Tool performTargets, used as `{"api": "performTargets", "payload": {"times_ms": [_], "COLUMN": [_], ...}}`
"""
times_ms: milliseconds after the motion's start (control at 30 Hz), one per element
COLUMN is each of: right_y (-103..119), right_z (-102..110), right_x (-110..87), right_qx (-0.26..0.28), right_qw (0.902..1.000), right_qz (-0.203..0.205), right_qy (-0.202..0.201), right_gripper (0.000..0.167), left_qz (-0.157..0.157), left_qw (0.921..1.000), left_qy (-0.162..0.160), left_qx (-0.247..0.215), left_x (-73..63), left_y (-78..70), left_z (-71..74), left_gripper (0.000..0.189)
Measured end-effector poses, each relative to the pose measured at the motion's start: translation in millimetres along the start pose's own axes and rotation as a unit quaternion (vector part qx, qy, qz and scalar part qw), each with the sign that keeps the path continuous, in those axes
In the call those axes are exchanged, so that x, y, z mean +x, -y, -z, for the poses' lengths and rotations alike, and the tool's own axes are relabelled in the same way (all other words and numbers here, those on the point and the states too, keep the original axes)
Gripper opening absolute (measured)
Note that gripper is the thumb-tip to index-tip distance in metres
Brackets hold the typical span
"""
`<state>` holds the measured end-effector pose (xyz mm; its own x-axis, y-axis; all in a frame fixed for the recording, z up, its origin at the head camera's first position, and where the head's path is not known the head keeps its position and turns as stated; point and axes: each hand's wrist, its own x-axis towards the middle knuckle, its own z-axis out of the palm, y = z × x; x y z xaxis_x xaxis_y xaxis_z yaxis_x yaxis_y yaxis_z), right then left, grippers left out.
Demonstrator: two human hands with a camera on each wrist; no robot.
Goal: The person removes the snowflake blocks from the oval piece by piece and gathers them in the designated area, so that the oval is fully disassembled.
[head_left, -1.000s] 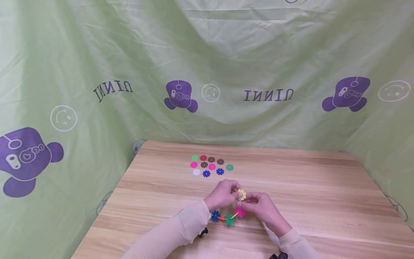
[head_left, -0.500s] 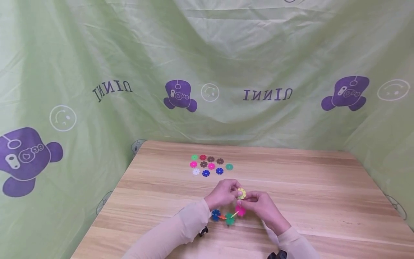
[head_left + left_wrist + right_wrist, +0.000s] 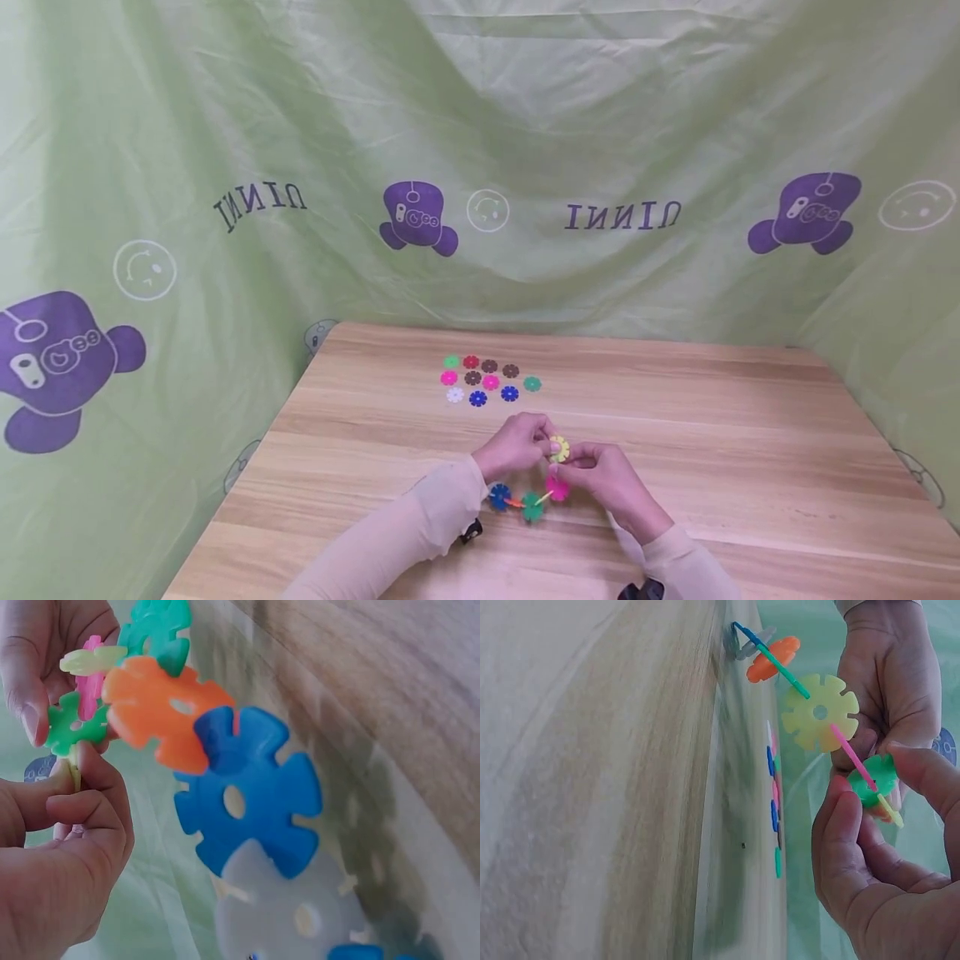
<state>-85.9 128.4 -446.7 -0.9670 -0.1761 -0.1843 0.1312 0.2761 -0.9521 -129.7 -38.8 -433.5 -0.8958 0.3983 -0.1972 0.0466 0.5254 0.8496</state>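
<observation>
My left hand (image 3: 513,448) pinches a yellow notched disc (image 3: 559,449) between thumb and fingers. Close beside it, my right hand (image 3: 611,477) grips a light green disc (image 3: 876,781) joined to the yellow one. From there a chain of interlocking snowflake discs hangs down: a pink disc (image 3: 557,487), a pale yellow one (image 3: 820,712), a green disc (image 3: 532,507), an orange one (image 3: 161,709), a blue disc (image 3: 251,795) and a translucent white one (image 3: 292,907). In the head view the left forearm hides the chain's far end.
Several loose snowflake discs lie flat towards the back of the wooden table (image 3: 712,417), among them a white disc (image 3: 455,395), a dark blue disc (image 3: 477,398) and a teal disc (image 3: 532,383). A green printed curtain (image 3: 525,292) encloses the table's back and sides.
Both hands stay nearly still around the yellow and light green discs. The chain below them shifts only very slightly, and the loose discs lie as before.
</observation>
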Motion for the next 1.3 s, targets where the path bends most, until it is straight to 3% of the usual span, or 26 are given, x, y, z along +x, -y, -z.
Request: {"api": "performTargets", "payload": {"times_ms": [267,400,600,767,1000,1300], "right_y": [-2,0,-1,-1,0,-1], "right_z": [-1,1,0,1,1,3], "right_x": [0.3,0.2,-1.3,-2.8,-5.0,-3.0], "right_qx": [-0.016,-0.01,-0.009,-0.007,0.004,0.007], "right_qw": [0.9998,0.9999,0.9998,0.9997,0.9992,0.9994], "right_qz": [-0.008,-0.007,-0.003,0.001,0.009,0.011], "right_qy": [0.005,0.007,0.016,0.024,0.038,0.032], "right_gripper": [0.036,0.038,0.04,0.042,0.042,0.041], "left_qz": [0.01,0.016,0.034,0.03,0.056,0.078], "left_qw": [0.9966,0.9969,0.995,0.9915,0.9884,0.9845], "left_qy": [-0.013,-0.025,-0.088,-0.126,-0.14,-0.154], "left_qx": [-0.08,-0.074,-0.033,-0.011,-0.02,-0.033], "left_x": [4.6,13.4,29.9,47.2,65.1,75.4], "left_y": [0.7,6.3,16.7,26.9,37.6,39.3], "left_z": [10.9,16.9,29.4,39.1,44.7,44.8], "left_gripper": [0.002,0.009,0.019,0.02,0.016,0.018]}}
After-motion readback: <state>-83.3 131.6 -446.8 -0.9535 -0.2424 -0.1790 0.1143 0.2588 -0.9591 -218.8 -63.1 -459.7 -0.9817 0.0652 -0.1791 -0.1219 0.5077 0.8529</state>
